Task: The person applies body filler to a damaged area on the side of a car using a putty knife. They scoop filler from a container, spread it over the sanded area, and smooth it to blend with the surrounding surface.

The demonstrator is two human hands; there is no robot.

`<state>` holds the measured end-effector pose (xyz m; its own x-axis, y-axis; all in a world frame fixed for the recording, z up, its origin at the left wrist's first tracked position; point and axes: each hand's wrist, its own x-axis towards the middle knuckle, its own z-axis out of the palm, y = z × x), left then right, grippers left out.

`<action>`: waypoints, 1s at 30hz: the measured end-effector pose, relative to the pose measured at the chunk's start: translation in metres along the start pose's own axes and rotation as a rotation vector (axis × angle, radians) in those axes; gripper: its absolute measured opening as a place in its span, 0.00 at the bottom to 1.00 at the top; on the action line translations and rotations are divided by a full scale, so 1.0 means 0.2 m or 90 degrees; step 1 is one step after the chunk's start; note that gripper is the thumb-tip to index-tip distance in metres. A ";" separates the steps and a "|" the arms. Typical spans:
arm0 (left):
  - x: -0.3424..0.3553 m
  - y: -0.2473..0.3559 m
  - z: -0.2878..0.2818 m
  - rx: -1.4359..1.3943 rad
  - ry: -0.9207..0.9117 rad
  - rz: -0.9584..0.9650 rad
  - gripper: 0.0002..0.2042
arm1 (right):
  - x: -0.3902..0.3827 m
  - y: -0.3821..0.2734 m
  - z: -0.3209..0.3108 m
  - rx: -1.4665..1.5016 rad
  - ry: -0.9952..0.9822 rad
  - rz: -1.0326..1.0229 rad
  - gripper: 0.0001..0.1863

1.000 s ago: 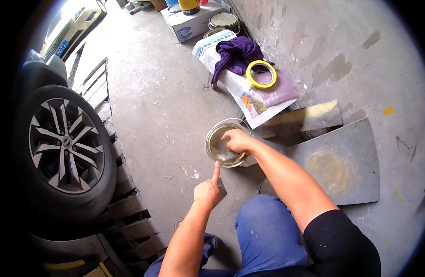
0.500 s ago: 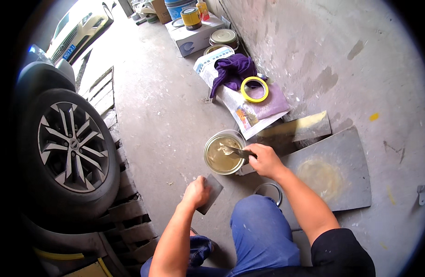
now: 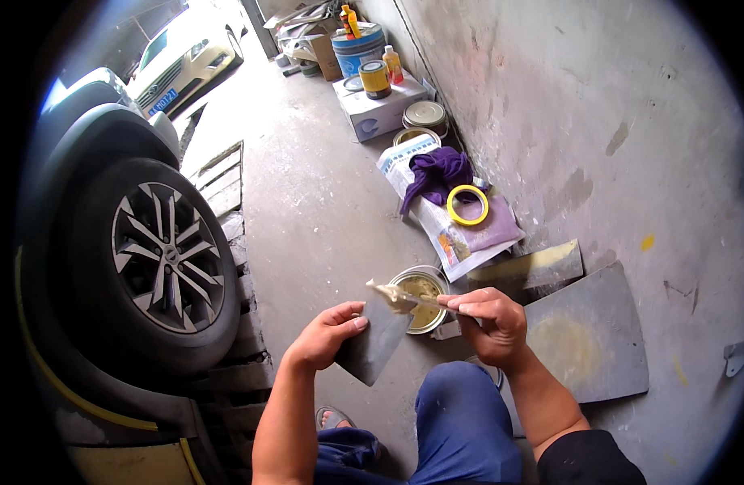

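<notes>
A matt grey flat spreader blade (image 3: 374, 343) carries thick, creamy beige putty (image 3: 395, 297) at its top edge. Behind it stands a shiny metal tin (image 3: 421, 299) smeared with the same paste. The concrete floor (image 3: 323, 210) looks rough and dusty; glossy printed paper (image 3: 461, 234) lies under soft purple cloth (image 3: 437, 174). The alloy wheel (image 3: 168, 257) gleams inside dull black rubber.
</notes>
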<state>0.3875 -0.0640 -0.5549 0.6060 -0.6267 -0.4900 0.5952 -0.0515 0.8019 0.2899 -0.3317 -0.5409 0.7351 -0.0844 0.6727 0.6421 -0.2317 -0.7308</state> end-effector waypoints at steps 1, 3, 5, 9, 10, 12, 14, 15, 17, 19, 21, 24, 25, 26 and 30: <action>-0.04 0.04 0.02 0.000 -0.027 0.036 0.18 | 0.03 -0.03 0.00 0.016 -0.029 -0.024 0.16; -0.11 0.09 0.02 0.008 -0.098 0.076 0.20 | 0.07 -0.10 0.05 0.067 0.004 -0.053 0.17; -0.19 0.15 0.04 0.007 -0.147 0.112 0.22 | 0.11 -0.13 0.11 0.101 0.014 -0.099 0.18; -0.26 0.18 0.02 -0.069 -0.179 0.202 0.22 | 0.12 -0.18 0.18 0.125 0.002 -0.139 0.16; -0.27 0.18 0.03 -0.063 -0.178 0.214 0.21 | 0.12 -0.18 0.19 0.106 -0.015 -0.144 0.15; -0.29 0.21 0.04 -0.024 -0.150 0.221 0.20 | 0.12 -0.18 0.20 0.069 -0.047 -0.154 0.15; -0.31 0.21 0.05 0.033 -0.097 0.208 0.19 | 0.13 -0.17 0.20 0.033 -0.085 -0.183 0.14; -0.31 0.22 0.05 0.069 -0.090 0.240 0.19 | 0.14 -0.18 0.20 0.018 -0.103 -0.186 0.16; -0.33 0.22 0.05 0.099 -0.069 0.239 0.18 | 0.15 -0.17 0.21 -0.015 -0.130 -0.188 0.20; -0.34 0.22 0.04 0.113 -0.056 0.236 0.18 | 0.15 -0.15 0.21 -0.042 -0.153 -0.185 0.20; -0.36 0.23 0.04 0.119 -0.045 0.228 0.18 | 0.15 -0.12 0.23 -0.057 -0.169 -0.179 0.23; -0.38 0.25 0.04 0.138 -0.029 0.220 0.18 | 0.16 -0.09 0.24 -0.086 -0.181 -0.181 0.25; -0.38 0.25 0.04 0.137 -0.024 0.225 0.18 | 0.17 -0.08 0.25 -0.093 -0.184 -0.180 0.26; -0.38 0.25 0.04 0.137 -0.020 0.229 0.18 | 0.17 -0.07 0.25 -0.100 -0.187 -0.179 0.25; -0.37 0.25 0.04 0.113 -0.016 0.239 0.18 | 0.18 -0.02 0.27 -0.125 -0.196 -0.177 0.24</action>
<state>0.3683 -0.0262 -0.4759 0.7491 -0.6462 -0.1456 0.2341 0.0527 0.9708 0.3258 -0.2824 -0.5202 0.5907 0.2911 0.7526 0.7922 -0.3864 -0.4723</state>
